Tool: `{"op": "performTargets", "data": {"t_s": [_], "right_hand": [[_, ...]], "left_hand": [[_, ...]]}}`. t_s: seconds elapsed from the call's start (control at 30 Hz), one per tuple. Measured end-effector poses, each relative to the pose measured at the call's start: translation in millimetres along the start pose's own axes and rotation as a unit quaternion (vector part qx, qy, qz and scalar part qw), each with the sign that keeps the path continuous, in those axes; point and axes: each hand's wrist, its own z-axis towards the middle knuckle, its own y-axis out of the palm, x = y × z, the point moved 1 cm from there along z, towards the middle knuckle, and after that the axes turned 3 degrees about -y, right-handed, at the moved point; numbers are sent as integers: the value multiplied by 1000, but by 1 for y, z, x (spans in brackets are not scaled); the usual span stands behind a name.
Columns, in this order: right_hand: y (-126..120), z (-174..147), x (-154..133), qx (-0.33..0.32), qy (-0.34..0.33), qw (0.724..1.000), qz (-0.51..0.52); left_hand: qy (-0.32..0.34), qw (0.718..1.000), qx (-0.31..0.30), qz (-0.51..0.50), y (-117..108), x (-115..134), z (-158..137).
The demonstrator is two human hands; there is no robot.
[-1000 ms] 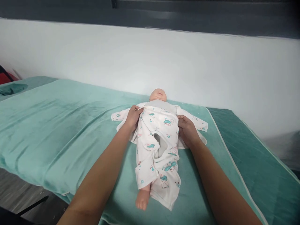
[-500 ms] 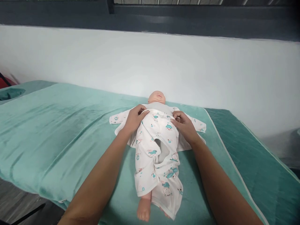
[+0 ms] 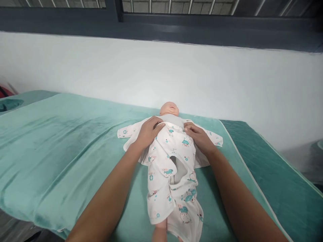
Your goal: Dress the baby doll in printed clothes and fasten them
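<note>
A baby doll (image 3: pixel 168 109) lies on its back, head toward the wall. White printed baby pants (image 3: pixel 161 181) with an open crotch cover its legs and reach up to its belly. Under the doll a white long-sleeved baby shirt (image 3: pixel 203 160) is spread, its sleeves out to both sides. My left hand (image 3: pixel 150 130) grips the pants' waistband at the left, thumb on the edge and fingers curled over it. At the waistband's right side, my right hand (image 3: pixel 198 134) pinches the cloth with bent fingers. One bare doll leg (image 3: pixel 159 231) shows below the left pant leg.
The doll rests on a light green sheet (image 3: pixel 75 144) over a bed. A darker green strip (image 3: pixel 272 168) runs along the right. Behind the bed rises a white wall (image 3: pixel 126 70) under a dark window frame (image 3: pixel 176 30).
My view has tilted up slightly, so the doll's feet have moved toward the lower edge. Both hands stay at the waistband, which has shifted a little to the right.
</note>
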Motion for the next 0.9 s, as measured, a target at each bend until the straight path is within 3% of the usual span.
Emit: {"op": "performTargets", "data": {"t_s": [0.17,0.3,0.4,0.63,0.8,0.9], "right_hand": [[-18,20,-14,-175,38,983,-51],[-25,39,-29,-269,50,956,-108],[-27,48,-34,-316,68,936,-138],[-25,44,-23,-282,99,953,-44],[-22,43,-19,-268,113,956,-19],[-20,42,-19,-256,114,960,-3]], "left_hand": [[-60,996,-18,-60,2,-7,12],[-100,988,-48,-109,1,-16,27],[-109,988,-65,-86,0,-18,36],[-29,995,-96,-4,0,-1,32],[24,979,-200,30,-5,12,31],[55,977,-193,66,-5,15,28]]}}
